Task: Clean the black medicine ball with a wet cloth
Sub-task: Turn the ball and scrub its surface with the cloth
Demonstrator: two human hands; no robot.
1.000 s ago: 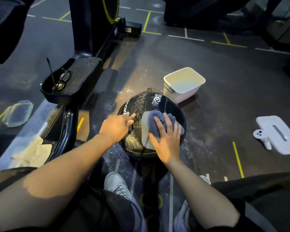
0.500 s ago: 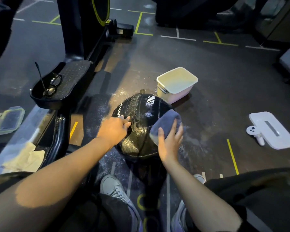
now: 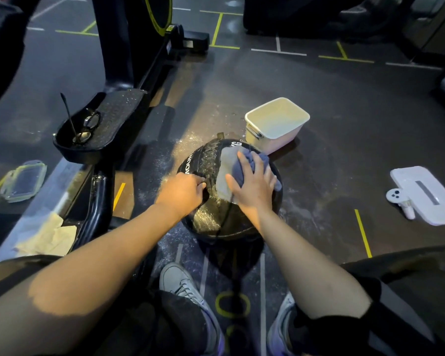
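The black medicine ball (image 3: 211,219) sits on the dark floor between my feet, wet and shiny on its near face, with white lettering at the top. A blue-grey cloth (image 3: 228,173) lies over its upper right side. My right hand (image 3: 252,187) presses flat on the cloth with fingers spread. On the ball's left side rests my left hand (image 3: 181,192), its fingertips curled against a seam, steadying the ball.
A white tub (image 3: 276,124) stands just beyond the ball. A black exercise machine with a pedal (image 3: 100,127) holding glasses is at the left. A clear lid (image 3: 23,181) and crumpled paper (image 3: 46,237) lie left; a white device (image 3: 427,194) lies right.
My right hand slid the cloth from the ball's top down to its right side, then back up over the upper right. The left hand stayed on the ball's left side.
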